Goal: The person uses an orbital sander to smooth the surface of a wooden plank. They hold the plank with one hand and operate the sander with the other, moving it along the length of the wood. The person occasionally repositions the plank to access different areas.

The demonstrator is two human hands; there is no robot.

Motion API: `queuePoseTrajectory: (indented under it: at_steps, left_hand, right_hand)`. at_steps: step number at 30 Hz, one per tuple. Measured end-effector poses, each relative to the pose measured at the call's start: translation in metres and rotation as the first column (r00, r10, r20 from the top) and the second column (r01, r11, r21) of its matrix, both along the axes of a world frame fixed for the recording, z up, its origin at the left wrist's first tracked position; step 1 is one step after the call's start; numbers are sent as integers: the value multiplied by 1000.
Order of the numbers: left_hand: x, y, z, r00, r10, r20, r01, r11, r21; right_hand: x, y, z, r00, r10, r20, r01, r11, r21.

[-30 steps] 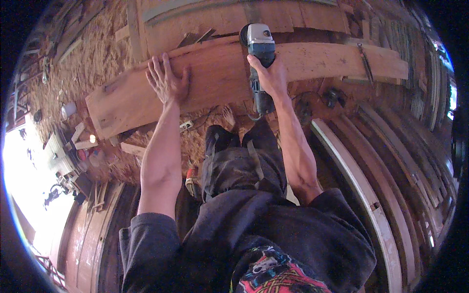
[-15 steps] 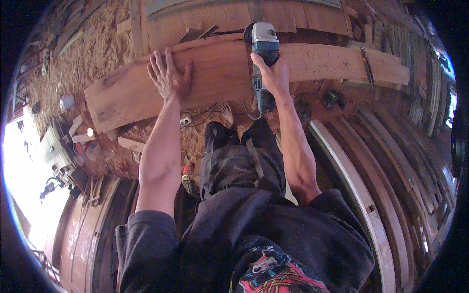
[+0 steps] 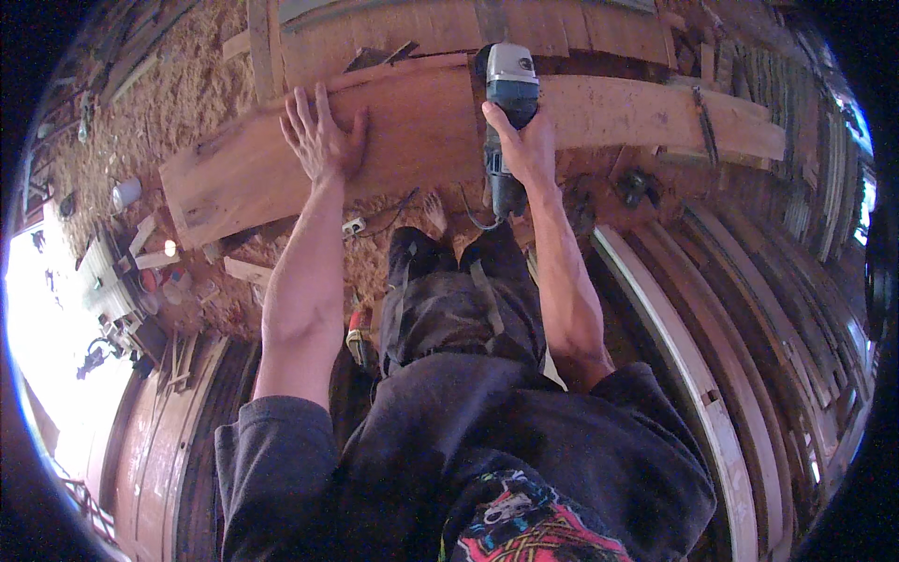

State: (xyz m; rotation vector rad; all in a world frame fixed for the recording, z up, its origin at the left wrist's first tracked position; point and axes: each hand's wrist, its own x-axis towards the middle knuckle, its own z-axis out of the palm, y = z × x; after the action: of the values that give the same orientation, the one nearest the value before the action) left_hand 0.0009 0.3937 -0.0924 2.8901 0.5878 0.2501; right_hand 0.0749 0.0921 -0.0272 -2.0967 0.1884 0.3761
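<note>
A broad wooden board (image 3: 412, 131) lies crosswise in front of me. Flat on its upper side rests my left hand (image 3: 326, 142), fingers spread. My right hand (image 3: 526, 145) is wrapped around the body of an angle grinder (image 3: 511, 92), blue with a silver head, which sits over the board's right end. The disc side of the grinder is mostly hidden from here. Beyond the tool a paler plank (image 3: 637, 117) continues to the right. A cord runs from the grinder's near end toward my feet.
Sawdust (image 3: 173, 103) covers the ground at the left. A dark clamp-like bar (image 3: 705, 126) crosses the pale plank. Long stacked timbers (image 3: 693, 328) stand at my right, and more boards (image 3: 164, 450) at lower left. A white socket block (image 3: 353, 226) lies near my bare foot (image 3: 435, 214).
The grinder and my right hand have shifted very slightly to the right. My left hand stays on the board, a touch higher in view.
</note>
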Motion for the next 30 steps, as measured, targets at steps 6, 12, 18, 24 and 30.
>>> queuePoseTrajectory:
  at_steps: [6, 12, 18, 24, 30]
  left_hand:
    - [1, -2, 4, 1000, 13, -20, -13, 1000, 16]
    - [2, -2, 1, 1000, 18, 2, -18, 1000, 4]
    - [1, 1, -4, 1000, 10, 15, -10, 1000, 14]
    - [2, 1, -3, 1000, 17, 4, -17, 1000, 13]
    - [3, -2, 0, 1000, 24, 2, -24, 1000, 4]
  right_hand:
    - [-16, 6, 9, 995, -42, 91, 46, 998, -42]
    - [-20, -1, 8, 998, -33, -56, 32, 999, -24]
    - [-26, -2, 4, 997, -69, -23, 64, 982, -180]
    - [-32, -1, 7, 998, -50, -43, 45, 993, -108]
    - [-34, -1, 8, 999, -33, -33, 28, 990, -139]
